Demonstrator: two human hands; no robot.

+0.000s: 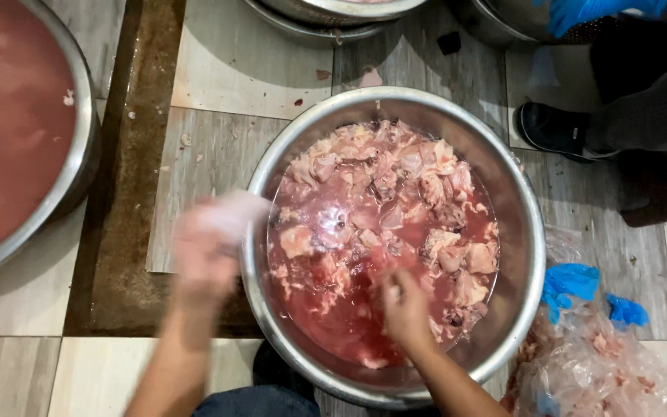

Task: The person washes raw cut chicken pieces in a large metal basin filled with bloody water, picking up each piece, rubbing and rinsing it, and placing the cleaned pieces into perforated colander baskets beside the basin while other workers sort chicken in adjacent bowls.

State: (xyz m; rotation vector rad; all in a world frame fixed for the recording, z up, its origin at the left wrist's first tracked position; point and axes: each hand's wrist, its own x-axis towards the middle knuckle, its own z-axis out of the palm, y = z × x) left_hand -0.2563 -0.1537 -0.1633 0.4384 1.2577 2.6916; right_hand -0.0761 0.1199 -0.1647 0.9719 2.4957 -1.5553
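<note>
A large steel basin point(530, 255) stands on the tiled floor, filled with reddish water and several raw meat pieces point(418, 189). My right hand point(404, 305) reaches into the basin near its front, fingers bent down among the meat in the water; whether it grips a piece is unclear. My left hand point(208, 251) is blurred with motion just outside the basin's left rim and seems to hold a pale piece of meat point(233, 215).
A second steel basin point(79, 166) of reddish water stands at the left. Two more basins show at the top edge. A clear plastic bag point(600, 371) with meat and blue gloves point(573, 282) lies at the lower right. Another person's dark shoe point(553, 127) and blue-gloved hand point(580, 11) are at upper right.
</note>
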